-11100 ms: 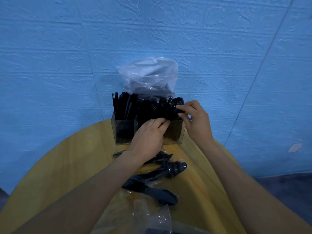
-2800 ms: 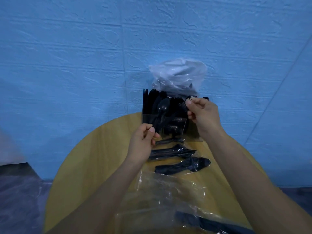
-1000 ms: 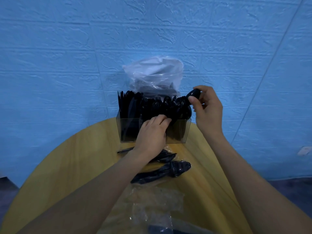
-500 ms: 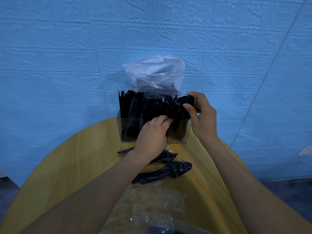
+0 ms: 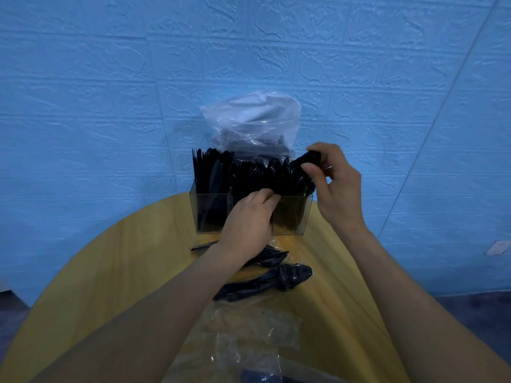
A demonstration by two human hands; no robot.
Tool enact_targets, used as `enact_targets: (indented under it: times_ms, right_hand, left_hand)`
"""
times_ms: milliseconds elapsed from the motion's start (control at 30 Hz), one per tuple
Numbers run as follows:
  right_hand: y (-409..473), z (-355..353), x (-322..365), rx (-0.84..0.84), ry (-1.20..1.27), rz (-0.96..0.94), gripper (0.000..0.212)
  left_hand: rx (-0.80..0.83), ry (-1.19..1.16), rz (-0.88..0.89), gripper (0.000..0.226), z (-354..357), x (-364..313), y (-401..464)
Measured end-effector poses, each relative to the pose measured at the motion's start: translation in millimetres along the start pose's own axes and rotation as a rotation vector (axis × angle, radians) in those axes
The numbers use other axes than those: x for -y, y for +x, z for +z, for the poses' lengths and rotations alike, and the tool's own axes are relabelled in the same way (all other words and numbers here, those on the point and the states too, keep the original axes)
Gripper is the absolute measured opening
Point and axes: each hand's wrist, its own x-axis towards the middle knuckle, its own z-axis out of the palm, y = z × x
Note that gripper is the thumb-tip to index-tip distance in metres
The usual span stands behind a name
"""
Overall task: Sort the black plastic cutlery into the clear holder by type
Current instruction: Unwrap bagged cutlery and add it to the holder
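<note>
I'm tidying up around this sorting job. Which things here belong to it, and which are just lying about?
Part of the job:
clear holder
black spoon pinched by right hand
left hand on the holder
wrapped cutlery on the table

Lying about:
empty wrappers
plastic bag behind the holder

both bare forearms extend forward and converge, the left hand (image 5: pixel 249 219) held palm down with fingers curled forward at their tips, the right hand (image 5: pixel 336 186) raised higher and just to its right, thumb and forefinger pinching a black piece, remaining fingers loosely curled.
</note>
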Motion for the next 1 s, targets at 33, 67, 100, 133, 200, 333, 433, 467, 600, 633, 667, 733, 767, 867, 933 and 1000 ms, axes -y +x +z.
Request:
enact_targets:
  times_ms: [33,67,100,133,200,333,433,467,600,633,667,733,767,867,933,1000]
  right_hand:
    - [-1,1,-2,-0.002,-0.008,0.021,0.017]
    - [0,2,-2,-0.014,-0.012,0.055,0.019]
    - [2,3,-3,-0.028,-0.016,0.100,0.022]
    - [4,4,-2,-0.033,-0.022,0.148,0.026]
    - [8,10,-4,0.001,-0.050,0.221,0.027]
    - [1,25,-14,0.120,-0.258,0.203,0.020]
    - [-3,25,-20,0.109,-0.384,0.179,0.011]
    - [-3,23,-21,0.132,-0.422,0.179,0.011]
    - [-6,12,-12,0.197,-0.473,0.138,0.022]
    - [-10,7,-7,0.197,-0.451,0.148,0.025]
    - [-15,2,-2,0.198,-0.422,0.171,0.026]
    - [-32,-10,5,0.219,-0.359,0.238,0.022]
    - [-41,-16,8,0.245,-0.337,0.277,0.018]
    - [-67,-31,21,0.356,-0.314,0.378,0.012]
    - [-84,-40,33,0.408,-0.288,0.426,0.011]
    - [-98,-49,47,0.456,-0.267,0.451,0.011]
  left_hand:
    - [0.001,-0.003,0.002,0.053,0,0,0]
    - [0.005,-0.004,0.003,0.053,0,0,0]
    - [0.011,-0.001,0.005,0.053,-1,0,0]
    - [0.016,0.002,0.007,0.053,-1,-1,0]
    - [0.017,0.007,0.010,0.053,0,-1,0]
    - [0.028,0.012,0.015,0.053,0,0,-1]
    - [0.042,0.008,0.017,0.054,-1,0,-1]
    - [0.049,0.008,0.016,0.054,-1,0,-1]
    - [0.105,0.018,0.005,0.057,-6,0,-3]
    - [0.113,0.018,0.002,0.057,-7,-1,-4]
    - [0.114,0.012,0.000,0.057,-9,-3,-7]
    - [0.101,-0.019,-0.003,0.055,-13,-9,-15]
    - [0.094,-0.042,-0.008,0.053,-15,-13,-20]
    - [0.097,-0.128,-0.020,0.042,-20,-28,-41]
    - [0.120,-0.173,-0.019,0.033,-24,-40,-57]
    - [0.144,-0.191,-0.029,0.028,-28,-50,-75]
